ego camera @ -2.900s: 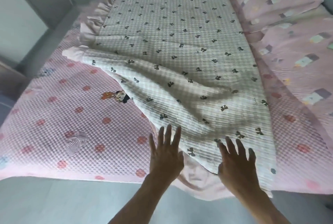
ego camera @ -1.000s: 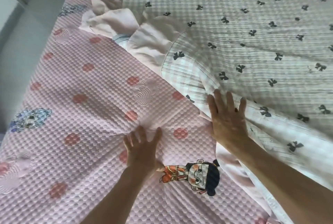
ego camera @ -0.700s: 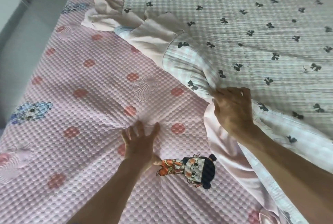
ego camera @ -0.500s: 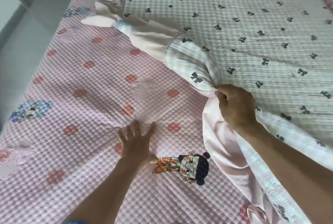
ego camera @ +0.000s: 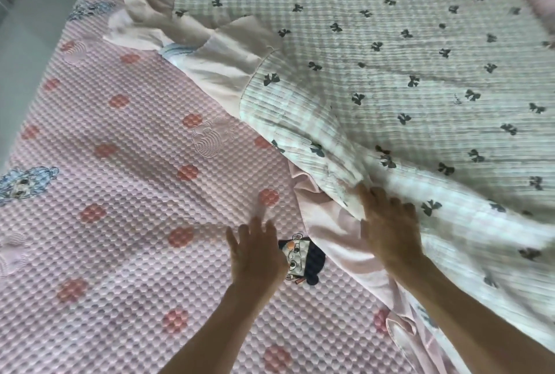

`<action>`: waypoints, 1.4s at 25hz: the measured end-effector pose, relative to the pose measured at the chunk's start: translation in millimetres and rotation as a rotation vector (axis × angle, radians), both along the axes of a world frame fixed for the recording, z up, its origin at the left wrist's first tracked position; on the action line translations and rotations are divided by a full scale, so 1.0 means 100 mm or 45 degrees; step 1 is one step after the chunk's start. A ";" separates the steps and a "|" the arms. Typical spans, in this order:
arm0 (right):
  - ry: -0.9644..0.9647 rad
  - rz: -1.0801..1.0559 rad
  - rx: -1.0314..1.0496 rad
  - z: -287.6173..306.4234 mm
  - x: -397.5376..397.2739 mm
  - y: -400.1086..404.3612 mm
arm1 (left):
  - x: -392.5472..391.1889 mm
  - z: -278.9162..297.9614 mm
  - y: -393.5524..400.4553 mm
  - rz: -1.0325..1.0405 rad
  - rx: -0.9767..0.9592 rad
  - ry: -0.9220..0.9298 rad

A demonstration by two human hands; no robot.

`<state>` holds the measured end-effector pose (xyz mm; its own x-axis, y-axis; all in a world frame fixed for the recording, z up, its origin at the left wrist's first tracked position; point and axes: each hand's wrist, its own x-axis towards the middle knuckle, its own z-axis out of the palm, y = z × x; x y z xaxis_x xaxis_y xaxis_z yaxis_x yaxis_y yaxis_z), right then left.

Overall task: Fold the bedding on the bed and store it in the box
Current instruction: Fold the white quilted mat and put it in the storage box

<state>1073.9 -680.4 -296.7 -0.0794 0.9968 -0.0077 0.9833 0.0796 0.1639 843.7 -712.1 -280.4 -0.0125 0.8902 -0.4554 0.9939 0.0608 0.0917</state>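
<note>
Looking down at the bed, we see our 2 hands low in the middle of the frame. Our left hand point(ego camera: 255, 253) lies flat on the pink bubble-textured sheet point(ego camera: 120, 193), fingers straight and spread, holding nothing, its right edge covering part of a cartoon figure point(ego camera: 303, 259) printed on the sheet. Our right hand point(ego camera: 390, 229) sits just to the right of it, on the folded edge of the checked quilt with dark bows point(ego camera: 405, 58); the motion blur keeps us from telling whether its fingers pinch the fabric or only press on it. The quilt fills the upper right and right side of the frame, lying over the sheet, with a thick fold running diagonally from the centre toward the lower right. Its pale pink ruffle trim point(ego camera: 222, 52) bunches at the upper left of the quilt and reappears below our right hand. A blue cartoon print point(ego camera: 24, 182) shows at the left edge.
</note>
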 end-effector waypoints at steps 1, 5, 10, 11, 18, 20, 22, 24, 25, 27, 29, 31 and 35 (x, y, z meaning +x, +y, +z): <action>0.155 -0.012 0.061 0.04 0.05 0.04 | 0.10 -0.02 0.03 0.041 0.015 -0.082; 1.061 -0.132 0.065 0.33 0.27 0.11 | 0.56 -0.02 0.13 0.472 0.052 -0.695; 1.642 -0.279 -0.215 0.67 0.38 0.02 | 0.98 0.19 0.43 1.424 -0.321 -1.875; 1.641 -0.278 -0.258 0.68 0.41 0.04 | 1.03 0.22 0.51 1.476 -0.372 -2.059; 1.362 -0.380 -0.166 0.64 0.56 0.14 | 1.30 0.04 0.70 1.506 -0.288 -2.066; 1.173 -0.352 -0.109 0.61 0.55 0.13 | 1.26 -0.03 0.64 1.525 -0.174 -1.908; 0.947 -0.226 0.048 0.61 0.49 0.07 | 1.22 0.03 0.57 1.524 -0.065 -1.827; 0.691 -0.087 0.235 0.61 0.40 -0.02 | 1.15 0.19 0.48 1.494 0.006 -1.780; 0.609 -0.037 0.299 0.58 0.38 -0.07 | 1.10 0.28 0.41 1.469 0.031 -1.775; 0.601 0.032 0.372 0.58 0.35 -0.12 | 0.94 0.50 0.20 1.436 0.102 -1.800; 0.715 0.156 0.305 0.58 0.22 -0.24 | 0.73 0.69 -0.12 1.450 0.227 -1.770; 0.776 0.264 0.144 0.58 0.01 -0.40 | 0.54 0.83 -0.47 1.483 0.307 -1.709; 0.697 0.089 -0.215 0.56 -0.39 -0.67 | 0.35 0.77 -0.84 1.337 0.175 -1.471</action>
